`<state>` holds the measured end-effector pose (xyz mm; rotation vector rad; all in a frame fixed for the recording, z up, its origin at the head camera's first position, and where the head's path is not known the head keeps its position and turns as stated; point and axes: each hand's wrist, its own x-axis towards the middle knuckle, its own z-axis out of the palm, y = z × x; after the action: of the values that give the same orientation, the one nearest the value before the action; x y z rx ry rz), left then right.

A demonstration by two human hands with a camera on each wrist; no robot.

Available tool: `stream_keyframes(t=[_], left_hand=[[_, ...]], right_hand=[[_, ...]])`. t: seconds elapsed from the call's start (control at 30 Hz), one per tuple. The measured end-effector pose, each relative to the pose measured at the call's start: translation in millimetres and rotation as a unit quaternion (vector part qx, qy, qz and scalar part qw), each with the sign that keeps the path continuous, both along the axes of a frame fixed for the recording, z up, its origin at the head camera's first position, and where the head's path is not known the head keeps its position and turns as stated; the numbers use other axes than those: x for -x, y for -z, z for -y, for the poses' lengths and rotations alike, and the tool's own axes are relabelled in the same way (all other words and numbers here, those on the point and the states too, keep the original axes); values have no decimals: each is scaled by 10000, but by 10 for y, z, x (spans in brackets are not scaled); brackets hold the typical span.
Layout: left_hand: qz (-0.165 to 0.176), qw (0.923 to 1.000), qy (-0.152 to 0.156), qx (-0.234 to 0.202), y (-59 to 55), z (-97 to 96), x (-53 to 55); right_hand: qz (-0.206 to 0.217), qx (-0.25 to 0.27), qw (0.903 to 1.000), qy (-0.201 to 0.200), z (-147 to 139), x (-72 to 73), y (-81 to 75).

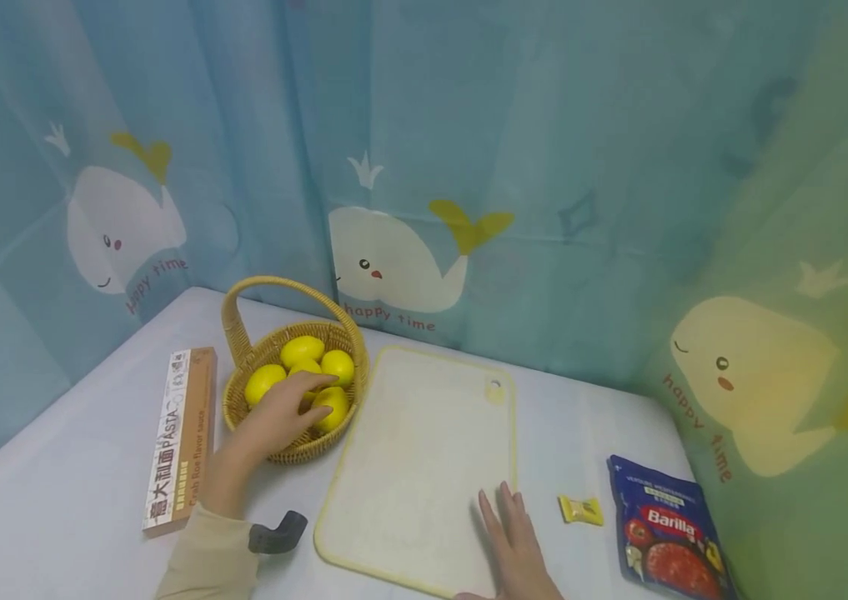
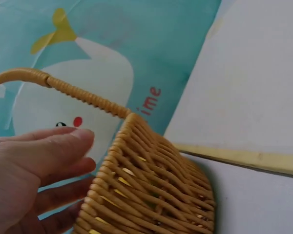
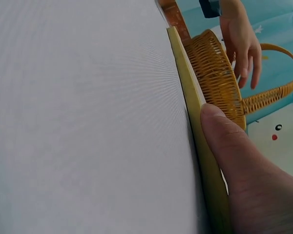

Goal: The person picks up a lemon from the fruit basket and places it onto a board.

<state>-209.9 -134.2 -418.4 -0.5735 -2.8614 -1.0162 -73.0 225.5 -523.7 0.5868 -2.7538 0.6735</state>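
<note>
My left hand (image 1: 290, 414) reaches over the rim of a wicker basket (image 1: 359, 346) that has several yellow lemons (image 1: 302, 351) in it. Its thumb and fingers are spread and loosely bent, right by the front right lemon (image 1: 332, 409). In the left wrist view the fingers (image 2: 63, 151) show behind the basket's rim, and the lemons are mostly hidden by the weave. On the right side of a white cutting board (image 1: 424, 450) with a yellow edge rests my right hand (image 1: 517, 550), fingers straight. The right wrist view shows its thumb (image 3: 234, 141) against the board's edge.
A box of pasta (image 1: 182, 442) lies left of the basket. Right of the board are a small yellow wrapped packet (image 1: 581, 510) and a blue Barilla sauce pouch (image 1: 667, 529). A whale-patterned curtain (image 1: 574, 167) hangs behind the table (image 1: 71, 483). The basket's handle (image 1: 281, 285) arches upright.
</note>
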Motion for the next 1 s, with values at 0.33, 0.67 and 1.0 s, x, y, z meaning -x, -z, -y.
stream_keyframes(t=[0.33, 0.67, 1.0], left_hand=[[69, 9998, 22, 207, 70, -45, 26], [125, 9995, -7, 275, 132, -63, 43], [162, 9995, -18, 282, 195, -82, 79]], right_hand=[[1420, 20, 9881, 596, 15, -14, -169], [1912, 126, 9805, 437, -6, 23, -225], [467, -123, 9987, -141, -10, 49, -18]])
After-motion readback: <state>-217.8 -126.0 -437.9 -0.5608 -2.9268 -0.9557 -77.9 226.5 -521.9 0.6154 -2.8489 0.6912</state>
